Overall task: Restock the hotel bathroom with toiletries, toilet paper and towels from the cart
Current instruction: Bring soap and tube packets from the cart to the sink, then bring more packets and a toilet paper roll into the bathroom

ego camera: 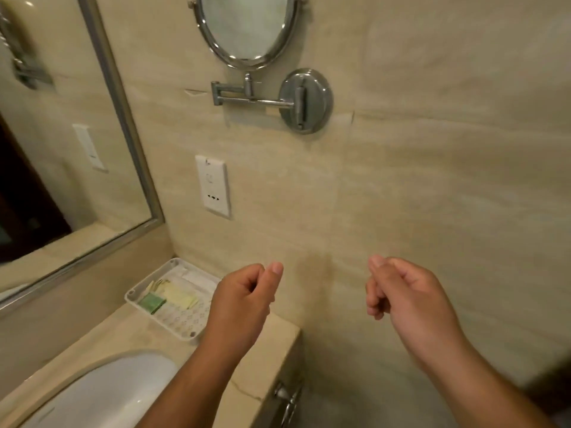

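Broadly, a beige tiled wall (432, 156) fills the view; a large framed mirror (68, 143) hangs at the left above a stone counter (275, 341), with a white basin (111, 393) sunk into it at the lower left; a round shaving mirror (247, 23) on a chrome swing arm (256, 101) is fixed to the wall higher up, and a white socket plate (213, 186) sits below it. Both bare forearms reach forward; the left hand (244, 291) hovers over the counter's right end, fingers curled in with the thumb laid against them, holding nothing that shows; the right hand (404, 291) is raised beside it, well apart, past the counter's edge, curled the same way and also without anything visible in it. A white tray (173, 324) rests in the counter's back corner, just left of the left hand; in it lie a green packet (151, 303) and, touching it, pale yellow packets (180, 296); the white items behind them are too blurred to name, perhaps more sachets.
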